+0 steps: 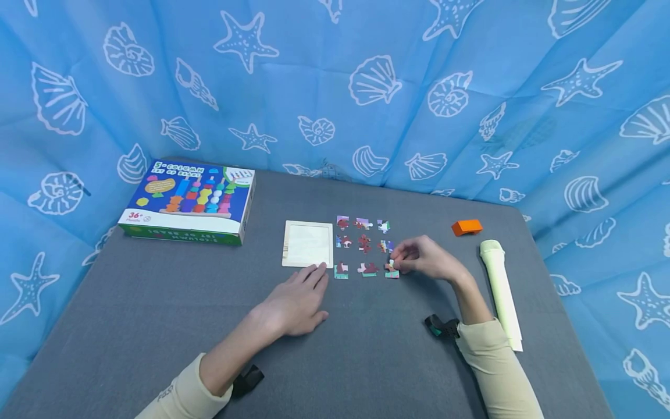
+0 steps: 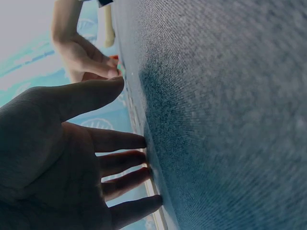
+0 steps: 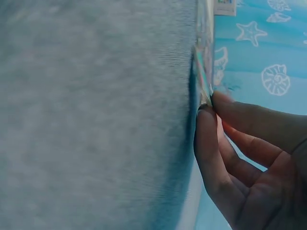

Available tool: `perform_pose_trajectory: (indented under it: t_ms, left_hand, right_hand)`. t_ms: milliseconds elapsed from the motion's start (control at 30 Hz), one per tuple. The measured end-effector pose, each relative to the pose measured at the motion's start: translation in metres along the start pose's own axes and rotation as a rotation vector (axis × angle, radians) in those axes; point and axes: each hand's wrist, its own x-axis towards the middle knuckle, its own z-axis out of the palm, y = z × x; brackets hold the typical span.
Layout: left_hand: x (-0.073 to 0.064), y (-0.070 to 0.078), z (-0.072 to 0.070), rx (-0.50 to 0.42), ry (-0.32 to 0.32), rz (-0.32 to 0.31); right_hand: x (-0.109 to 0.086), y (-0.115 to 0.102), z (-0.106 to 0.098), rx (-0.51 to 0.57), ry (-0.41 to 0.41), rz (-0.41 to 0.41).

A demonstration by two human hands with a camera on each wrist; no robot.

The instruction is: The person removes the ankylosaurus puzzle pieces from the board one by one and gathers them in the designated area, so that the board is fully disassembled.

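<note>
My right hand (image 1: 426, 258) pinches a small puzzle piece (image 1: 391, 272) at the near right corner of a group of jigsaw pieces. In the right wrist view the piece (image 3: 203, 76) shows edge-on between thumb and finger, tilted up from the table. Several other pieces, such as a brown and red one (image 1: 364, 244), lie apart in rows with pictures up. Left of them is a square wooden puzzle tray (image 1: 309, 244) with a raised rim. My left hand (image 1: 298, 302) lies with fingers extended, fingertips at the tray's near edge; in the left wrist view the fingers (image 2: 127, 163) are spread.
A bead-set box (image 1: 188, 201) lies at the back left. On the right are an orange block (image 1: 466, 227) and a pale yellow stick-like object (image 1: 501, 297) with a rounded head. A blue shell-print curtain (image 1: 324, 87) hangs behind the grey table (image 1: 356, 366).
</note>
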Motion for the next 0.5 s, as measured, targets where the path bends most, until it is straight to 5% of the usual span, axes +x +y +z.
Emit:
perform_pose_trajectory:
  t_ms: [267, 500]
  left_hand:
    - [-0.002, -0.01, -0.002, -0.065, 0.0, 0.042]
    - [-0.011, -0.036, -0.005, -0.179, 0.041, 0.072]
  right_hand:
    - [-0.003, -0.001, 0.002, -0.093, 0.08, 0.015]
    - [-0.026, -0.015, -0.002, -0.214, 0.224, -0.021]
